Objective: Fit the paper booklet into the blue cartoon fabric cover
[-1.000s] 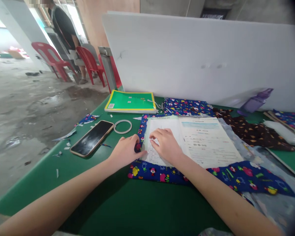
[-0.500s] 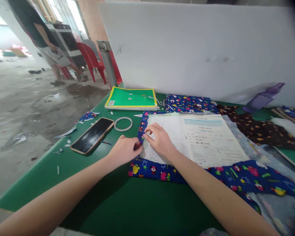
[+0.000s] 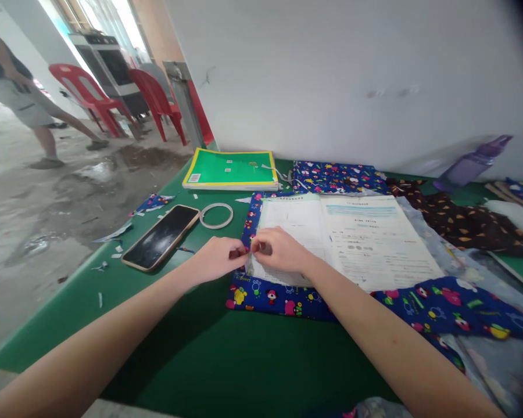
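Note:
An open booklet with printed pages lies on a blue patterned cloth on the green table. My left hand and my right hand meet at the booklet's left edge. Both are closed in a pinch on the folded cloth border there, fingertips almost touching. What lies between the fingers apart from cloth is too small to make out.
A phone and a tape ring lie left of the booklet. A green book sits behind. More cloth pieces and a purple bottle lie at right by a white board. A person walks past red chairs.
My right hand slid down the booklet's left edge toward me and met my left hand. The person in the background walked left. The camera tilted down slightly.

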A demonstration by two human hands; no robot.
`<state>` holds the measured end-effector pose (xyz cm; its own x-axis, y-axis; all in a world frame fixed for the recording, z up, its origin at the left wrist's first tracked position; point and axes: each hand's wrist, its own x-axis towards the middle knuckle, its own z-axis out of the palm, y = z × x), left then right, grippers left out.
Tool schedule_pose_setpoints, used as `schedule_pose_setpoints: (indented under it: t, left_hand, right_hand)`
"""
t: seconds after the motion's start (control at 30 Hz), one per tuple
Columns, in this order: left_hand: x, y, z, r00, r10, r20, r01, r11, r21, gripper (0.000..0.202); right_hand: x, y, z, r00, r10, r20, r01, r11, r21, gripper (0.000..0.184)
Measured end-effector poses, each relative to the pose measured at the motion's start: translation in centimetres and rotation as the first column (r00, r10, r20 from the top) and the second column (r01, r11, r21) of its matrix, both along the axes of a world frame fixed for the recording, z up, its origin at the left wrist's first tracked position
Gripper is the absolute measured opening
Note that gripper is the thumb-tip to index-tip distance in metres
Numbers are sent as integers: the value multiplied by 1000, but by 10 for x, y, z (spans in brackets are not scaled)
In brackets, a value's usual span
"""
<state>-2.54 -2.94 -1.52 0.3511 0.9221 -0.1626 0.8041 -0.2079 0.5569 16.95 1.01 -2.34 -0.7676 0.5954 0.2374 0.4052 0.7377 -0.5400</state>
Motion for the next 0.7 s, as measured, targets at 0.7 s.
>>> schedule_pose_setpoints:
  t: [0.7]
  left_hand:
    - [-8, 9, 3, 994, -8, 110, 22, 991, -130, 29]
  right_hand:
    - [0, -2, -4, 988, 142, 58, -149, 980, 132, 12]
